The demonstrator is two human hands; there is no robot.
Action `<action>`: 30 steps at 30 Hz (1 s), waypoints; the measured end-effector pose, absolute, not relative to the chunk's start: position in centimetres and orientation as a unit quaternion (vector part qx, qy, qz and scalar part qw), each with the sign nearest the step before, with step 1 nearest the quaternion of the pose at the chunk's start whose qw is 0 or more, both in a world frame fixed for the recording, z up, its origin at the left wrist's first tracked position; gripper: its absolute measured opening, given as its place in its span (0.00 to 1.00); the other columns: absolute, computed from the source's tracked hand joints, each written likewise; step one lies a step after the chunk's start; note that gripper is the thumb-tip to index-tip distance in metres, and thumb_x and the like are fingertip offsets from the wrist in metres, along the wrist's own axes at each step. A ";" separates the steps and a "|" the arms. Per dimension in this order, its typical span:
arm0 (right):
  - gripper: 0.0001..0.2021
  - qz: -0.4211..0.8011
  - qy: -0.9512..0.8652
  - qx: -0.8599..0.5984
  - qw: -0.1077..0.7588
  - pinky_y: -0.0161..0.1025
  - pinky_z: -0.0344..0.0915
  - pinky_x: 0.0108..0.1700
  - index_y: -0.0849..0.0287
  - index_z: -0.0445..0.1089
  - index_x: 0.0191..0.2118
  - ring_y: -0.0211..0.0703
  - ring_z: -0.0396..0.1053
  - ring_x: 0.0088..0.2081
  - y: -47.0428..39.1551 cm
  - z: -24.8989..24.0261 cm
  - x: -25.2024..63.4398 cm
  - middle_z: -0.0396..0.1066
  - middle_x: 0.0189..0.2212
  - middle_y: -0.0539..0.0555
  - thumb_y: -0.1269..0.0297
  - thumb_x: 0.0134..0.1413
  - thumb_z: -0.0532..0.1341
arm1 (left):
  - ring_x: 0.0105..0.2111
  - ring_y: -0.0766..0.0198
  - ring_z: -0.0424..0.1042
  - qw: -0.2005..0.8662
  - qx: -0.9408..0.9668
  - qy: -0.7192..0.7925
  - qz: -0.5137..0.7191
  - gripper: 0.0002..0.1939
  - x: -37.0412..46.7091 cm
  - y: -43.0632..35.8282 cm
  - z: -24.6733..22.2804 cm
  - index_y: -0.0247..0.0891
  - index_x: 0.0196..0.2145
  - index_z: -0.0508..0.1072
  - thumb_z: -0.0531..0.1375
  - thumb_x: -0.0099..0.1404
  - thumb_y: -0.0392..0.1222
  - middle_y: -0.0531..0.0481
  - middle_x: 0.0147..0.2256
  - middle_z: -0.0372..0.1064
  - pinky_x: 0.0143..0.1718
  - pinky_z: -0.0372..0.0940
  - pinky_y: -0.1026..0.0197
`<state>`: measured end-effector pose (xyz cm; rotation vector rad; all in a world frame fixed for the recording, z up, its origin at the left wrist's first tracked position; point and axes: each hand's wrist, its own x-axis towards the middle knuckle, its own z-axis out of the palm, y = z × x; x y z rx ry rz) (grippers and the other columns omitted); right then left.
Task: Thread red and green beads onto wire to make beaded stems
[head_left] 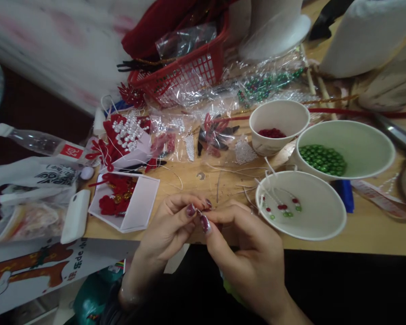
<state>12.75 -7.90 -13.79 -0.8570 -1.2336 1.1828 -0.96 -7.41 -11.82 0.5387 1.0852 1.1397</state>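
Silvery-white and very thin, a short bit of strand (199, 211) shows right between the two hands, where their fingertips meet; the rest of it is hidden by the fingers. Both hands are drawn narrow: the left hand (169, 228) pinches at it with thumb and fingers, and the right hand (252, 246) closes in on it from the other side.

Just beside the right hand stands a white bowl (320, 216) with strings of red, white and green beads (283, 207) lying inside. Past that bowl, farther from the hands, are a larger bowl (368, 149) of green beads (323, 160) and a cup (279, 110) of red beads (272, 132).

Near the left hand, a white box (139, 203) holds fuzzy red pieces (111, 206). Ahead of both hands, loose thread (230, 169) lies on the bench (379, 237), with a red basket (206, 65) well beyond.
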 end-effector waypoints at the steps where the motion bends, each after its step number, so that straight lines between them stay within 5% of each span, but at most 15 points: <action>1: 0.07 0.505 -0.528 -0.366 0.576 0.29 0.66 0.30 0.61 0.70 0.28 0.33 0.68 0.28 -7.9 -13.8 12.8 0.69 0.24 0.48 0.77 0.54 0.61 | 0.29 0.72 0.72 0.674 0.243 0.479 0.507 0.08 -1.0 -7.4 -11.8 0.38 0.25 0.81 0.75 0.48 0.42 0.53 0.29 0.74 0.31 0.69 0.72; 30: 0.08 0.482 -0.576 -0.375 0.543 0.30 0.63 0.26 0.61 0.69 0.25 0.33 0.67 0.24 -7.8 -12.7 13.5 0.68 0.21 0.48 0.79 0.50 0.60 | 0.30 0.65 0.73 0.514 0.488 0.507 0.490 0.02 -2.4 -8.1 -12.0 0.47 0.29 0.83 0.70 0.57 0.44 0.49 0.31 0.76 0.37 0.70 0.63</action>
